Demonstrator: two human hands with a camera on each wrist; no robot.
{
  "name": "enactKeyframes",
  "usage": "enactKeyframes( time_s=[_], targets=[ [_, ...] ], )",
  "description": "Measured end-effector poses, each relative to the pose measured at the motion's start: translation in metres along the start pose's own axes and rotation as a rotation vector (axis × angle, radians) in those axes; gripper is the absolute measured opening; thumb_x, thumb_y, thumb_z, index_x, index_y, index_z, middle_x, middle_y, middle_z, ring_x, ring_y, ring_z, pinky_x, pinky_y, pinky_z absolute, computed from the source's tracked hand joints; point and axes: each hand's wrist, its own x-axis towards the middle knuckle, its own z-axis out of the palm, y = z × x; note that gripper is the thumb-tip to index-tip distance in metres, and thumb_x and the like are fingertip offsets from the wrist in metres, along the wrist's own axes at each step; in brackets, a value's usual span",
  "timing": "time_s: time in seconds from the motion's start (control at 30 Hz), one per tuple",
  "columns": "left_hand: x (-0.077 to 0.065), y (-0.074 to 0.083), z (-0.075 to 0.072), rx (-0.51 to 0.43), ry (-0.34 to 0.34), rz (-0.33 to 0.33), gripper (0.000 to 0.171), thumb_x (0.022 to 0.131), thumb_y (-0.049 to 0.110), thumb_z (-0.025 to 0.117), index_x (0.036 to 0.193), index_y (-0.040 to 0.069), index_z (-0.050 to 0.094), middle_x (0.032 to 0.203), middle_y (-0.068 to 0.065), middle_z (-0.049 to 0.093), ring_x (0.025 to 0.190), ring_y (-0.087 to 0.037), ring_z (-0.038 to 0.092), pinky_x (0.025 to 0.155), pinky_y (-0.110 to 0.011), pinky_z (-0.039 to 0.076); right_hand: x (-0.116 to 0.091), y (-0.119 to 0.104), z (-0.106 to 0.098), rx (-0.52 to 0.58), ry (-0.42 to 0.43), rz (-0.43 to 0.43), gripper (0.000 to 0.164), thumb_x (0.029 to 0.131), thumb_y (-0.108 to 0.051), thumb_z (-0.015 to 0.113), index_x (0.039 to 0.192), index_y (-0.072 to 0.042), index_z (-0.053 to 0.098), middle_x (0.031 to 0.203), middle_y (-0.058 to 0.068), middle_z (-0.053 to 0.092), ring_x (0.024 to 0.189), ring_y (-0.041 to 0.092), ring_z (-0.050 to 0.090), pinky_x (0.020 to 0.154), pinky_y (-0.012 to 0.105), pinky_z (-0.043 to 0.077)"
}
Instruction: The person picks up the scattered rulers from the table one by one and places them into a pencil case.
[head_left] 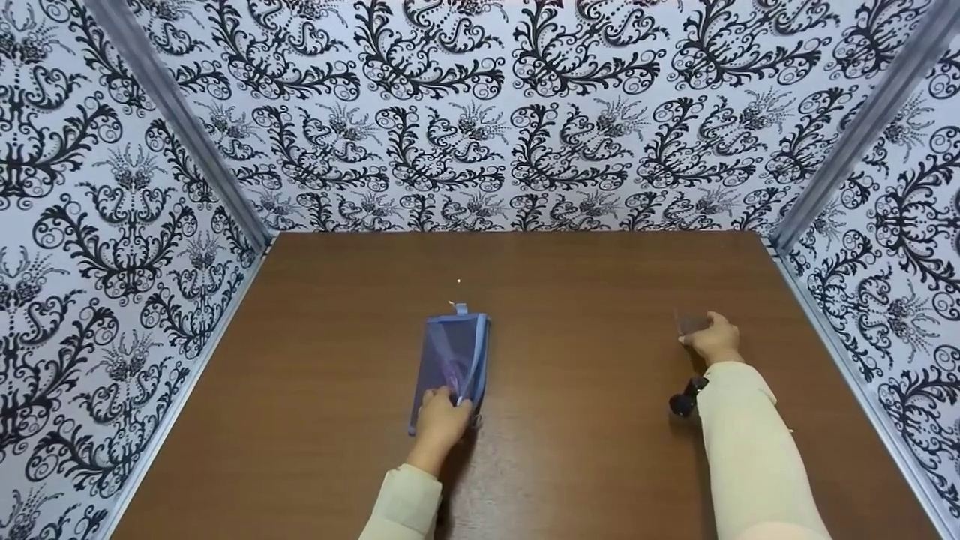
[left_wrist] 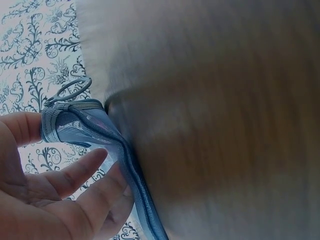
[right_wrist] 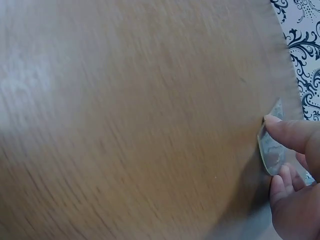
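Note:
My left hand [head_left: 441, 421] holds a blue mesh zip pouch [head_left: 436, 346] by its near end, low over the brown table. The mouth stands partly open at that end, with a purplish tint showing inside. In the left wrist view, the fingers [left_wrist: 95, 200] are at the pouch's blue zip edge [left_wrist: 135, 175], and a ring pull [left_wrist: 75, 89] hangs at the corner. On the right, my right hand [head_left: 716, 341] pinches a clear, flat plastic piece [head_left: 691, 324] between thumb and fingers. The right wrist view shows the plastic piece [right_wrist: 271, 150] with a pointed tip and a curved lower edge.
The brown wooden table [head_left: 570, 450] has patterned black-and-white walls [head_left: 495, 112] at the back and both sides. Grey metal posts [head_left: 180, 120] stand at the corners. A small black device [head_left: 684, 403] sits by the right wrist. A tiny pale speck [head_left: 459, 280] lies beyond the pouch.

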Motion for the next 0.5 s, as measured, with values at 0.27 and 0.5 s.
enactKeyframes(
  time_s=[0.27, 0.5],
  targets=[
    [0.0004, 0.0001, 0.0015, 0.019, 0.029, 0.014, 0.039, 0.082, 0.021, 0.062, 0.112, -0.004, 0.064, 0.11, -0.022, 0.055, 0.1, -0.044, 0.055, 0.085, -0.055, 0.044, -0.0018, -0.0017, -0.0056, -0.003, -0.105, 0.008, 0.078, 0.089, -0.008, 0.063, 0.148, 0.011, 0.016, 0.151, 0.036, 0.014, 0.138, 0.052, 0.016, 0.109, 0.056, 0.027],
    [0.0005, -0.0002, 0.0013, 0.023, 0.044, 0.032, 0.038, 0.081, 0.02, 0.062, 0.11, -0.005, 0.065, 0.109, -0.024, 0.056, 0.099, -0.046, 0.056, 0.085, -0.055, 0.045, -0.0022, -0.0018, -0.0039, -0.039, -0.1, -0.001, 0.075, 0.087, -0.008, 0.064, 0.147, 0.01, 0.022, 0.148, 0.036, 0.023, 0.134, 0.053, 0.022, 0.106, 0.057, 0.031]
  ],
)
